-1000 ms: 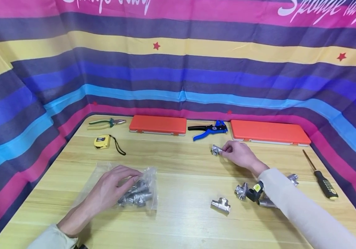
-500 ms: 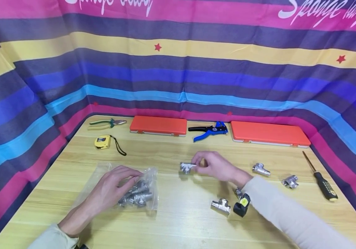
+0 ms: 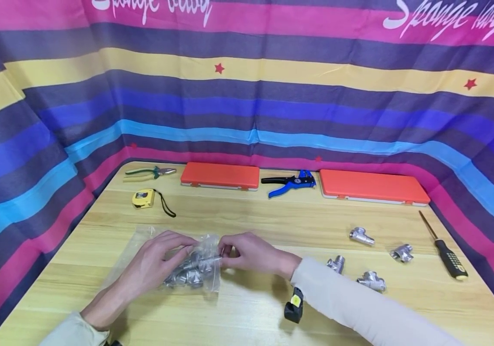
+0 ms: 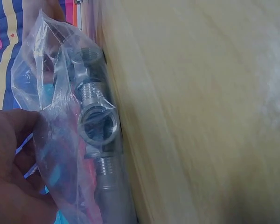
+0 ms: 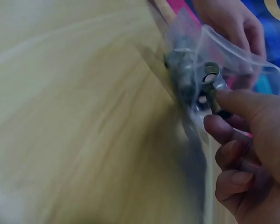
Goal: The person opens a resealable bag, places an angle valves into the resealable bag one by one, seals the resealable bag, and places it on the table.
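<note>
My left hand (image 3: 158,254) pinches the clear bag (image 3: 213,278), and my right hand (image 3: 250,252) grips a metal fitting (image 5: 218,86) at its fingertips, by the opening, so I should guide it gently, without tearing.

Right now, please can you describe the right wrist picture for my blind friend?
The person's right hand pinches a grey, ring-ended metal fitting at the mouth of a clear plastic bag holding more fittings. The left hand shows behind; pale wooden tabletop fills the left.
</note>
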### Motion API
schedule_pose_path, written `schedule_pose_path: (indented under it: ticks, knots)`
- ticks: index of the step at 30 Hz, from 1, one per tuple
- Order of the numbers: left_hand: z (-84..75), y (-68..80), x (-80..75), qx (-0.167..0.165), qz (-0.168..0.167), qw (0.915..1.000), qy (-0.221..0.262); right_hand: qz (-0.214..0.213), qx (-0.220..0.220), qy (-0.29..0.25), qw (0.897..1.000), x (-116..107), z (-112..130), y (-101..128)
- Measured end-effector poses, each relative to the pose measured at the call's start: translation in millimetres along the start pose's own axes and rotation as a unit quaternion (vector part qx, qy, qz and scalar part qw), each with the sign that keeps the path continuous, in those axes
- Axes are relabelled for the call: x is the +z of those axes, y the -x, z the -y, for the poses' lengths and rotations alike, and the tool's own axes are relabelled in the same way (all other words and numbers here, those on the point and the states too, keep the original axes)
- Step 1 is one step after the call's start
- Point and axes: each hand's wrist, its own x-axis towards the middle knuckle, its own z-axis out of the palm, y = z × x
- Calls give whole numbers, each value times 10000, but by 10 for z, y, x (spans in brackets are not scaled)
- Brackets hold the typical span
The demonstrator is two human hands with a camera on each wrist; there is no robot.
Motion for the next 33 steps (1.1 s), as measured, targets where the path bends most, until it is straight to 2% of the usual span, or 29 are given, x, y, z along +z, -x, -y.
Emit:
schedule_pose_path:
  ticks: [3, 8, 11, 14, 18, 25, 29, 33]
  knots:
    - [-2, 1, -3, 17, 4, 10000, -7, 27, 15, -96, 9999, 69, 31, -48]
    - [1, 6, -7, 74, -23, 10000, -42, 284, 163, -828, 9960, 89, 42, -43]
    - [0, 2, -9, 70, -25, 10000, -59, 264, 278, -1025, 9940, 18, 1, 27]
    - [0, -3, -11, 58, -19, 10000, -43, 103, 431, -956, 9944, -112, -88, 147]
    - [1, -2, -16, 9, 1, 10000, -5, -58, 621, -754, 9952, -361, -255, 386]
    - [-17, -14, -9, 2, 26, 10000, -31, -364, 955, -446, 9938, -821, -637, 995]
    - [-18, -17, -6, -71, 66, 9999, -81, -563, 1154, -239, 9914, -1003, -846, 1364]
    - [-9, -22, 4, -120, 101, 9998, -120, -539, 1265, -253, 9902, -1141, -988, 1701]
